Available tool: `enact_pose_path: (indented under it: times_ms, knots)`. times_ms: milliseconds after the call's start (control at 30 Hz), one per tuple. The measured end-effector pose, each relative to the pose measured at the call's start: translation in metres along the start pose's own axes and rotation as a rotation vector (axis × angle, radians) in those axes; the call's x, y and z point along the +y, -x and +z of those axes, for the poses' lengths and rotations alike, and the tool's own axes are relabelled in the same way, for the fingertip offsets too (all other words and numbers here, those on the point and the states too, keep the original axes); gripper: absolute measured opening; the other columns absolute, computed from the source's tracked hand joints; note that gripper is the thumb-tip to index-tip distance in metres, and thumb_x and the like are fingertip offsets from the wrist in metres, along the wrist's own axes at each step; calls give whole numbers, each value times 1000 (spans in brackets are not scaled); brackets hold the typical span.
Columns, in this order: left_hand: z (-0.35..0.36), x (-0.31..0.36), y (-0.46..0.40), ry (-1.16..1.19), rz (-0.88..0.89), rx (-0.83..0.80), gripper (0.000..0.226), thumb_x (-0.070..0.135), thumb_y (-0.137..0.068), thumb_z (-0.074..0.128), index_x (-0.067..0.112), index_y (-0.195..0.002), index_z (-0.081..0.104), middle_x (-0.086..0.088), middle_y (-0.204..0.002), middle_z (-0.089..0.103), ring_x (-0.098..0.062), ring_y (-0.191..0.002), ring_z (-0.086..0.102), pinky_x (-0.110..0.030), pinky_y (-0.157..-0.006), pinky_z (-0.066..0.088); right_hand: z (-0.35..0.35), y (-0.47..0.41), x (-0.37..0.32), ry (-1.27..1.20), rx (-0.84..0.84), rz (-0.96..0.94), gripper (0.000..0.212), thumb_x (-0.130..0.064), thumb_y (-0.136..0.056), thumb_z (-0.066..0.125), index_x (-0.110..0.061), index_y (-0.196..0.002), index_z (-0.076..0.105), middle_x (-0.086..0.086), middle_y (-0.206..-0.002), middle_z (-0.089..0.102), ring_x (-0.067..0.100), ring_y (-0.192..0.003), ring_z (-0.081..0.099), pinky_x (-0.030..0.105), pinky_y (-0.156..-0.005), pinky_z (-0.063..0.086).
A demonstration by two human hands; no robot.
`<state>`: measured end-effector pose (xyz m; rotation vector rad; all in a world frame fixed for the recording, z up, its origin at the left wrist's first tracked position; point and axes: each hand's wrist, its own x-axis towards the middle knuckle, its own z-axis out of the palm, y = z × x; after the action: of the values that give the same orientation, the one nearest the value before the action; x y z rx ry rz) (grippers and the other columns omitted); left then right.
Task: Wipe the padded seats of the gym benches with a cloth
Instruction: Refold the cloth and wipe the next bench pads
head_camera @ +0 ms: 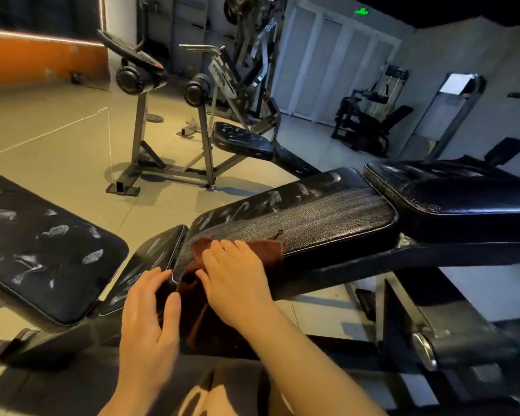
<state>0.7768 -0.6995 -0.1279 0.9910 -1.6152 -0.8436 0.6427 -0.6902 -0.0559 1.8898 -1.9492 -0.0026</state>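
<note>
We've got the brown cloth (198, 295) bunched under our right hand, half on the near end of the black padded seat (297, 223) and half hanging off its edge beside our left hand. Past the right hand's fingers the pad looks streaky, with white smudges along the far edge.

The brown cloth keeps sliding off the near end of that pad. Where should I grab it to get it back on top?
Probably take the bunched fold of the brown cloth hanging over the near end of the long black textured bench pad, coming from the left with the left hand. That part hangs free, while the right hand already presses flat on the part on top.
</note>
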Motion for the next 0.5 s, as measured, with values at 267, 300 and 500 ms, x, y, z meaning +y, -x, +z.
enact_pose_path:
  times_ms: [267, 300, 500]
  knots:
    - [20, 17, 1, 55, 55, -52, 32, 48, -94, 46, 38, -124, 43, 15, -134, 40, 0, -125, 33, -35, -105, 30, -55, 42, 103, 84, 311, 230, 31, -34, -96, 38, -20, -79, 60, -2, -77, 61, 20, -75, 59, 36, -80, 48]
    - [26, 20, 1, 62, 62, -65, 33, 49, -93, 46, 39, -125, 43, 17, -134, 39, 1, -126, 32, -37, -106, 30, -68, 46, 121, 112, 297, 291, 33, -35, -96, 37, -19, -80, 61, -2, -79, 62, 21, -77, 60, 37, -81, 48]
    - [54, 38, 3, 15, 217, -130, 49, 55, -87, 38, 34, -131, 43, 18, -138, 36, 3, -131, 30, -36, -107, 25, -84, 38, 142, 150, 48, 509, 49, -47, -99, 31, -13, -120, 61, 6, -127, 59, 24, -123, 50, 41, -111, 30]
